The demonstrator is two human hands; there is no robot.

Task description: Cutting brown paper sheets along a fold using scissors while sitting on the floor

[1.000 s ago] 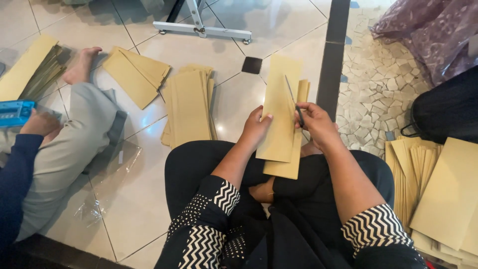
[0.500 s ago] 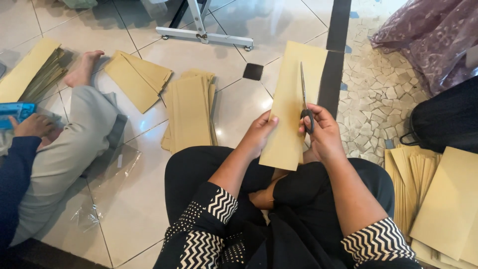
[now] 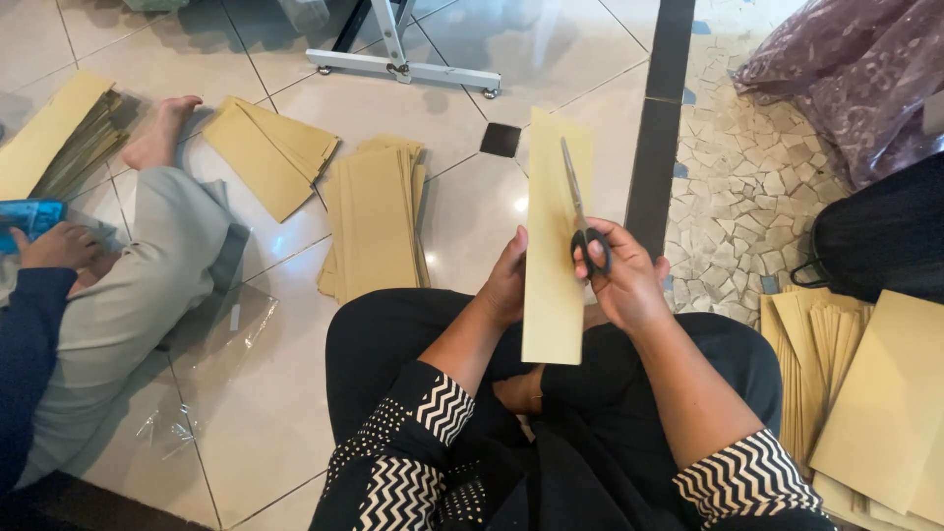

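The left hand (image 3: 506, 285) pinches the tan paper strip (image 3: 554, 246) upright, steadying it so the right hand (image 3: 624, 280), gripping scissors (image 3: 582, 211), meets its edge.

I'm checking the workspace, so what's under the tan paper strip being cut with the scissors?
Under the tan paper strip show the black-clad lap and pale floor tile. The left hand grips its edge; what lies directly behind it is covered.

Glossy cream tile floor (image 3: 295, 393), dark strip (image 3: 654, 147), mosaic paving (image 3: 747, 187)
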